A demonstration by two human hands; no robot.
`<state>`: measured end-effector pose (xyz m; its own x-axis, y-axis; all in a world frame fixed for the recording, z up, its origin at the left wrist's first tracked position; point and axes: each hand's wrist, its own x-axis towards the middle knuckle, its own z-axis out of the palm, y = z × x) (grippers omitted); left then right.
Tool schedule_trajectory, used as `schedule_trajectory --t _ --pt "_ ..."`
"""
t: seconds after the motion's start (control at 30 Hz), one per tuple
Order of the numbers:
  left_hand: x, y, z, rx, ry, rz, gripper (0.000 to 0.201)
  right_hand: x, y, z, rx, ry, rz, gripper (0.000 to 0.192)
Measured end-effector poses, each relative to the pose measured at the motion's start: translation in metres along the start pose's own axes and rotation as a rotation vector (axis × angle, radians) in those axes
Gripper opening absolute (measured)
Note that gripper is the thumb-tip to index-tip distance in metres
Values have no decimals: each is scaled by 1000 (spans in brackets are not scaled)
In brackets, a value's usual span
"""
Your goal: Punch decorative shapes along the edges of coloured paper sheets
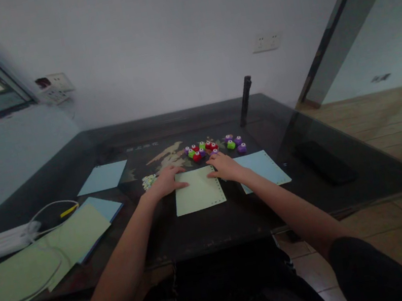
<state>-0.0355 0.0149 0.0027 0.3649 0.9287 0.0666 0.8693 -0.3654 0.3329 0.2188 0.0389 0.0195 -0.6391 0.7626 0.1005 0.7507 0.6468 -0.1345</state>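
Observation:
A pale green sheet of paper (198, 192) lies flat on the dark glass table (205, 224), with small holes along its right edge. My left hand (165, 181) rests on its top left corner, fingers spread. My right hand (224, 166) rests on its top right corner, also flat. Just beyond the hands sits a cluster of small craft punches (210, 148) in red, green and purple. A little heap of tiny paper cut-outs (149, 181) lies left of my left hand.
A light blue sheet (265, 168) lies right of the green one, another blue sheet (103, 177) at the left. Green and blue papers (60, 243), a white power strip (0, 243) with cable and a yellow pen (69, 210) fill the near left. A dark upright post (245, 100) stands behind.

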Motion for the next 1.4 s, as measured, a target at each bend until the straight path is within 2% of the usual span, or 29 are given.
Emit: schedule_trajectory --t 0.23,0.6,1.07,1.27,1.4 --pt "-1 2 0 -17 -13 -4 48 -3 5 10 1 31 4 45" --pt "1 0 1 -1 5 37 45 -8 0 8 17 46 -9 43" --pt "-2 11 -4 91 17 26 45 -8 -2 12 -8 97 3 38" --pt "-1 9 -3 76 18 22 43 -9 -3 13 29 166 37 37" --pt "-1 11 -5 58 31 34 43 -6 -4 14 66 238 71 25"
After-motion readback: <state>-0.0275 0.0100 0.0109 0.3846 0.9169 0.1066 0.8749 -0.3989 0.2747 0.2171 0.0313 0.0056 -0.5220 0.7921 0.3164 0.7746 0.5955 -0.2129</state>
